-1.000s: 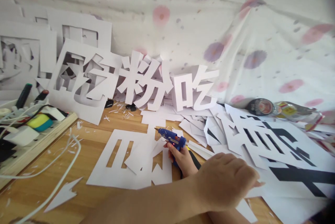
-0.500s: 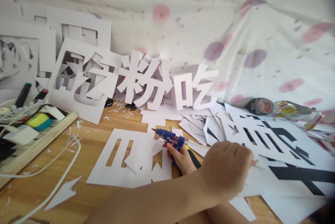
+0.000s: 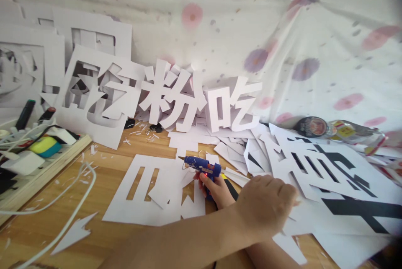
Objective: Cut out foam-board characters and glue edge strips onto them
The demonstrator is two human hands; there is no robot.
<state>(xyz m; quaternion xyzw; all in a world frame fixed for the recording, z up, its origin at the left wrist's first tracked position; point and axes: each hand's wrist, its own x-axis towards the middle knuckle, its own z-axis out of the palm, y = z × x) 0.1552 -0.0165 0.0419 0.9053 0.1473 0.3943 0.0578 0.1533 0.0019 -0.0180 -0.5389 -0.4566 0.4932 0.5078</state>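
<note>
My right hand [image 3: 216, 190] is wrapped round the handle of a blue hot glue gun [image 3: 202, 165], its nozzle pointing left above a cut-out white sheet [image 3: 121, 200]. A small red light shows on the gun. Crossing in front of the right forearm, my left arm reaches to the right. There my left hand [image 3: 266, 202] is closed, its back toward me, over the white sheets; whatever its fingertips pinch is hidden. A loose white scrap [image 3: 161, 189] lies on the cut-out sheet. Close behind the right hand is a yellow-and-black tool handle [image 3: 230, 187].
White three-dimensional characters [image 3: 218, 107] stand at the back, beside leaning cut-out boards [image 3: 109, 130]. Sheets with black shapes [image 3: 348, 214] cover the right side, a bottle [image 3: 342, 130] lying behind them. A wooden-edged tray [image 3: 72, 151] and white cable [image 3: 75, 218] occupy the left.
My left hand has shifted slightly left and down. The glue gun and my right hand have hardly moved; the view has drifted a little.
</note>
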